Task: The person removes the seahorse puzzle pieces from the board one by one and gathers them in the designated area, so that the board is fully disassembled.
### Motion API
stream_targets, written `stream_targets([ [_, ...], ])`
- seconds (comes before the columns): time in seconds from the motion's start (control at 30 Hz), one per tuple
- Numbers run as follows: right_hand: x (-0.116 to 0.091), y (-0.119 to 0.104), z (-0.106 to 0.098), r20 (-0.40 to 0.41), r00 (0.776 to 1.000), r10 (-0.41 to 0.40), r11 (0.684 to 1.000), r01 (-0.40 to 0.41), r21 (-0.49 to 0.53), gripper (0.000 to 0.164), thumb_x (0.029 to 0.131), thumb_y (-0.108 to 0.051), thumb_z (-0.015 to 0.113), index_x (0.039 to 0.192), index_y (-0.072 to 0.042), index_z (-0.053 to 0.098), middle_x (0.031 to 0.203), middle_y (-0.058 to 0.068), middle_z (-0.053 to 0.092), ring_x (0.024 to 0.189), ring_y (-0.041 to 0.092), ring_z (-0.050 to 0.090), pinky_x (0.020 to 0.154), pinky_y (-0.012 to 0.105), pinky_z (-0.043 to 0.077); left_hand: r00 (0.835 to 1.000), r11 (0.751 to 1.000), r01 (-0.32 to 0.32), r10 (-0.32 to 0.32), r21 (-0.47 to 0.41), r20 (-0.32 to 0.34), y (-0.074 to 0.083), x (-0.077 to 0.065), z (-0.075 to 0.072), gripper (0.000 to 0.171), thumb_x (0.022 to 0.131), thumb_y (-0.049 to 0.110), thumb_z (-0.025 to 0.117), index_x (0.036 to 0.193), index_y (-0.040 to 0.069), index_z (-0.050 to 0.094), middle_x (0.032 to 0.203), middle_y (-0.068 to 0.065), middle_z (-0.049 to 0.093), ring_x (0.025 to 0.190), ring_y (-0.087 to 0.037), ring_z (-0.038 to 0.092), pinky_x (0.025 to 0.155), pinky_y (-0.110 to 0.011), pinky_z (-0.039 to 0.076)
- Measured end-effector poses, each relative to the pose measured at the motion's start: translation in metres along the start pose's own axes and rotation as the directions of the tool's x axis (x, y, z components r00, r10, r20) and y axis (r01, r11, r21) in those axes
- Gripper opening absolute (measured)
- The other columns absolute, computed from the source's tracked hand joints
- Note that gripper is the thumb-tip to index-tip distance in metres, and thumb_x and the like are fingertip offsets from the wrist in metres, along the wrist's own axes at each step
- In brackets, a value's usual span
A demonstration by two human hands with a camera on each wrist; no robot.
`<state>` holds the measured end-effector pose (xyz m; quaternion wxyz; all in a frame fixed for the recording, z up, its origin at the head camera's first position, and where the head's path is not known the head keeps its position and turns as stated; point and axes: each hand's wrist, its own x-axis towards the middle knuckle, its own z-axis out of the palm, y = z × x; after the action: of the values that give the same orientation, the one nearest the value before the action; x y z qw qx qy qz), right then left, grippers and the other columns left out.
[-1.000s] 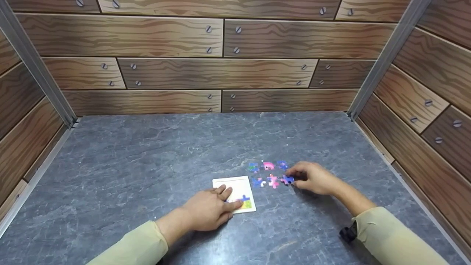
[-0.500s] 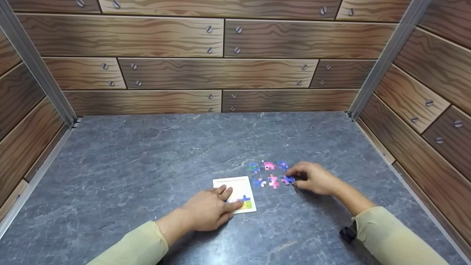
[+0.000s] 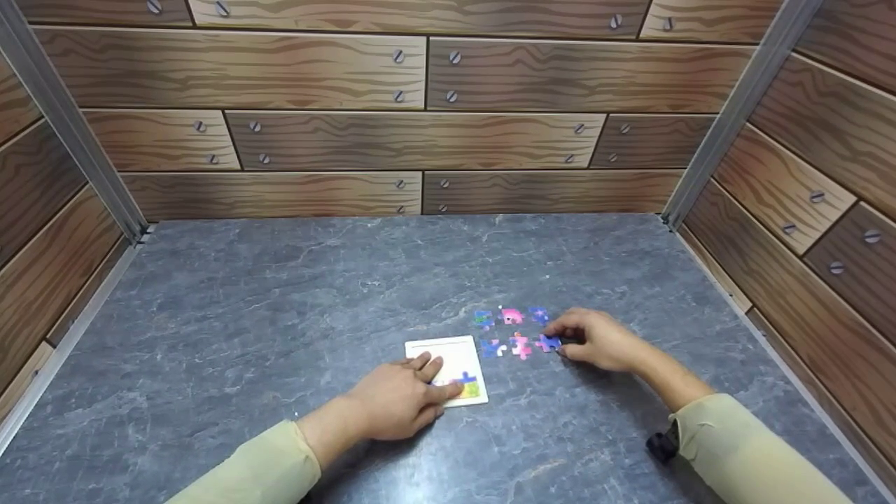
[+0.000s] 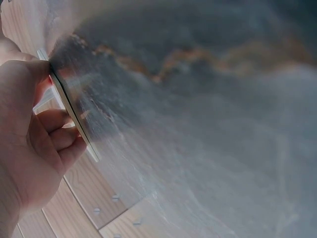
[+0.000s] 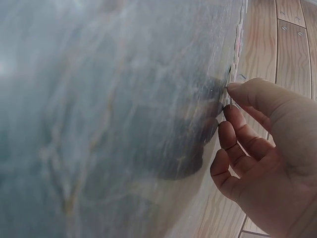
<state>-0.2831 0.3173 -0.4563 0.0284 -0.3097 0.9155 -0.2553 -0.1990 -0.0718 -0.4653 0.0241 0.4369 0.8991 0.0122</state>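
My left hand (image 3: 395,400) rests on a small white puzzle tray (image 3: 455,353), its fingers spread over the lower left part. A yellow and blue patch of fitted puzzle pieces (image 3: 471,386) shows at the tray's lower right; the rest of that row is under the fingers. In the left wrist view the tray's thin edge (image 4: 74,116) runs along the fingertips. With thumb and fingertips my right hand (image 3: 600,341) pinches a blue jigsaw piece (image 3: 549,342) at table level. Beside it lie a pink piece (image 3: 520,346) and a blue-and-white piece (image 3: 493,348).
Behind them, a second row holds a green-blue piece (image 3: 483,318), a pink piece with an eye (image 3: 512,316) and a purple-blue piece (image 3: 538,315). The grey marbled table (image 3: 315,280) is bounded by wood-patterned walls (image 3: 336,140). A black band (image 3: 661,446) sits by the right sleeve.
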Motion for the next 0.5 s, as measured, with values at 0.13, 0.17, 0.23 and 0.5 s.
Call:
stream_targets([
  [0.13,-0.0004,0.0011,0.0006,-0.003,1.000,0.001,1.000,-0.001,0.010,0.031,0.089,-0.005,0.078,0.120,-0.008,0.078,0.113,0.004,0.072,0.099,0.023,0.064,0.089,0.040,0.053,1.000,1.000,-0.001,0.001,-0.001,0.002,-0.0002,0.0002,0.0000,0.049,0.112,0.037,0.049,0.160,0.031,0.050,0.159,-0.020,0.049,0.146,-0.039,0.049,0.116,-0.045,0.045],
  [0.17,-0.0004,0.0014,0.0008,-0.003,1.000,0.001,1.000,-0.001,0.013,0.031,0.089,-0.004,0.078,0.120,-0.008,0.078,0.112,0.004,0.071,0.099,0.023,0.064,0.089,0.040,0.053,1.000,1.000,-0.001,0.001,0.000,0.001,-0.0002,0.0002,0.0001,0.048,0.112,0.037,0.049,0.160,0.031,0.050,0.159,-0.021,0.049,0.146,-0.039,0.049,0.116,-0.045,0.045],
  [0.23,-0.0004,0.0020,0.0012,-0.005,1.000,-0.001,1.000,0.001,0.013,0.031,0.089,-0.004,0.078,0.120,-0.008,0.078,0.112,0.003,0.071,0.098,0.022,0.064,0.088,0.040,0.053,1.000,1.000,-0.001,0.001,0.002,-0.002,-0.0001,0.0001,0.0002,0.048,0.112,0.038,0.049,0.160,0.031,0.050,0.159,-0.021,0.049,0.146,-0.039,0.049,0.116,-0.045,0.046],
  [0.5,-0.0009,0.0031,0.0013,-0.005,1.000,0.005,1.000,-0.005,0.026,0.031,0.090,-0.004,0.078,0.120,-0.008,0.078,0.110,0.004,0.071,0.097,0.021,0.063,0.087,0.041,0.053,1.000,1.000,0.004,-0.004,0.001,0.009,0.0002,-0.0001,0.0000,0.049,0.113,0.038,0.048,0.161,0.032,0.049,0.159,-0.020,0.049,0.146,-0.039,0.048,0.116,-0.046,0.045],
])
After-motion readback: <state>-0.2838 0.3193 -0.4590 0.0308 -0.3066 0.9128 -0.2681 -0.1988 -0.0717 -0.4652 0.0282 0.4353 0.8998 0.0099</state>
